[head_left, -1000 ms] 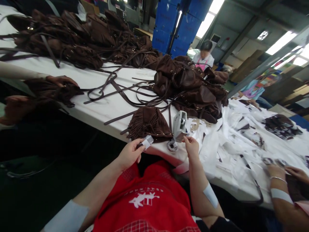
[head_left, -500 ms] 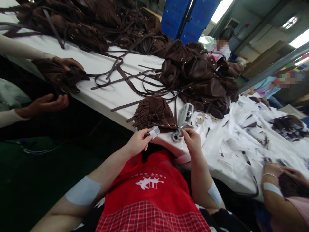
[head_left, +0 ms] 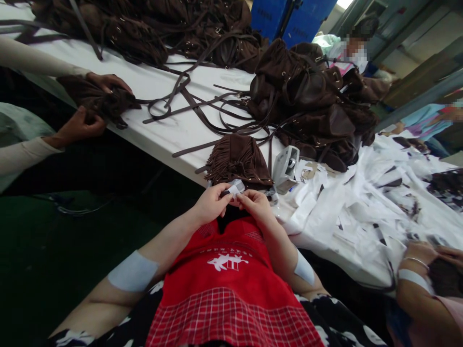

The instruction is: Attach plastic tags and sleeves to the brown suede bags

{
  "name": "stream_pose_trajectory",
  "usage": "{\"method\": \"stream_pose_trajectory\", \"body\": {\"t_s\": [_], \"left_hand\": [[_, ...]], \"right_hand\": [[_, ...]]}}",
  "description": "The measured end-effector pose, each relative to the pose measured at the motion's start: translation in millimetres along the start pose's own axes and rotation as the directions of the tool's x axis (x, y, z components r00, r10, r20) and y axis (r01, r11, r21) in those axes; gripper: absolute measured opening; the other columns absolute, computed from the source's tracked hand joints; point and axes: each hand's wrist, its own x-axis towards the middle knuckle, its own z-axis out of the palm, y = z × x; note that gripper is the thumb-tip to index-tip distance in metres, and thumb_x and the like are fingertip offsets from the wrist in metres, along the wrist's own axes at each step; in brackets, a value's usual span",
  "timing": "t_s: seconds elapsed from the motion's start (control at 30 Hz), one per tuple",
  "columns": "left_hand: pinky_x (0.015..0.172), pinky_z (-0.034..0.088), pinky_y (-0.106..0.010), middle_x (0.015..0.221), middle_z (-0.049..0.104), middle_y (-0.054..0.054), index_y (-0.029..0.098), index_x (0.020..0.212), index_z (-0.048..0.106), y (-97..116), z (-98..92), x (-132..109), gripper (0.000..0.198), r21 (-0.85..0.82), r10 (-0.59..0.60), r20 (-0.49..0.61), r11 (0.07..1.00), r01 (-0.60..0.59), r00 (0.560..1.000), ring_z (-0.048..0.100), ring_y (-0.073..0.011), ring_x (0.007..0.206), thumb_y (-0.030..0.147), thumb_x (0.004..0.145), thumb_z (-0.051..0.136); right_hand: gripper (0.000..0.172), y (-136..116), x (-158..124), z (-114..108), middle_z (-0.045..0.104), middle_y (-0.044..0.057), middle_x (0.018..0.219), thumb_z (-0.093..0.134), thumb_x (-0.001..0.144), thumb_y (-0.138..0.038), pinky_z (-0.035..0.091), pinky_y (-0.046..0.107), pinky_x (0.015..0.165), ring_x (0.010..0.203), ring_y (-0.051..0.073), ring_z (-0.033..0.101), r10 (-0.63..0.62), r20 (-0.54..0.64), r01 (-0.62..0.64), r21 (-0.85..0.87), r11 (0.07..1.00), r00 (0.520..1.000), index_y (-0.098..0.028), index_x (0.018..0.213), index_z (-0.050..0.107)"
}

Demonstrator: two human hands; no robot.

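Note:
My left hand (head_left: 214, 203) pinches a dark strap end with a pale white wrapping (head_left: 236, 187) round it. Against that wrapping, the closed fingertips of my right hand (head_left: 256, 204) meet it from the right; what they pinch is too small to make out. Just beyond both hands a brown fringed bag (head_left: 240, 159) lies at the table's edge. A light grey tape dispenser (head_left: 285, 166) stands to the right of the bag, and a clear roll, partly hidden, is by its base.
Brown bags with long straps are heaped on the white table (head_left: 202, 115), one pile (head_left: 307, 106) beyond the dispenser. White paper scraps (head_left: 347, 207) cover the right side. At left, a co-worker's hands (head_left: 77, 127) handle another brown bag; another person's hands (head_left: 419, 253) work at lower right.
My right hand has moved left from the clear roll by the dispenser to the wrapping in my left hand. The co-worker's lower hand at left has come up to the bag.

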Motion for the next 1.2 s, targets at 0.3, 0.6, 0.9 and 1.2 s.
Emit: {"method": "stream_pose_trajectory", "body": {"t_s": [0.3,0.6,0.9,1.2], "left_hand": [[0.032,0.032,-0.017,0.064,0.062,0.003,0.015,0.102,0.06,-4,3.2,1,0.029,-0.039,-0.009,-0.084,0.999,0.005,0.996,0.048,-0.0057,0.032,0.041,0.089,0.054],[0.06,0.05,-0.024,0.075,0.068,-0.002,0.017,0.107,0.066,5,11.0,-9,0.031,0.303,0.181,-0.088,0.942,-0.147,0.98,0.065,-0.0146,0.059,0.037,0.097,0.043],[0.045,0.043,-0.022,0.063,0.063,0.003,0.016,0.12,0.051,-4,9.9,-11,0.033,0.177,0.079,-0.117,0.982,-0.058,0.99,0.054,-0.0105,0.036,0.037,0.096,0.043],[0.058,0.05,-0.027,0.065,0.064,0.002,0.018,0.119,0.052,-4,11.1,-11,0.027,0.258,0.087,-0.021,0.963,-0.079,0.996,0.059,-0.0137,0.044,0.027,0.094,0.045]], "right_hand": [[0.034,6,-1,1,0.069,0.0,0.07,0.07,0.073,-0.05,0.026,0.019,0.039,0.041,0.005,0.038,0.038,0.143,-0.062,0.17,0.984,0.989,-0.018,0.085,0.067],[0.023,16,8,12,0.064,0.0,0.054,0.066,0.069,-0.04,0.027,0.019,0.036,0.037,0.006,0.039,0.069,-0.038,-0.065,0.102,0.993,0.997,-0.017,0.064,0.063],[0.023,7,-3,-1,0.065,0.002,0.061,0.058,0.083,-0.035,0.043,0.025,0.053,0.055,0.015,0.055,-0.222,-0.191,0.141,-0.363,0.921,0.956,-0.018,0.07,0.066],[0.027,6,-19,5,0.071,0.005,0.085,0.054,0.088,-0.024,0.05,0.031,0.072,0.074,0.018,0.064,-0.421,-0.158,0.367,-0.283,0.886,0.893,-0.024,0.107,0.073]]}}
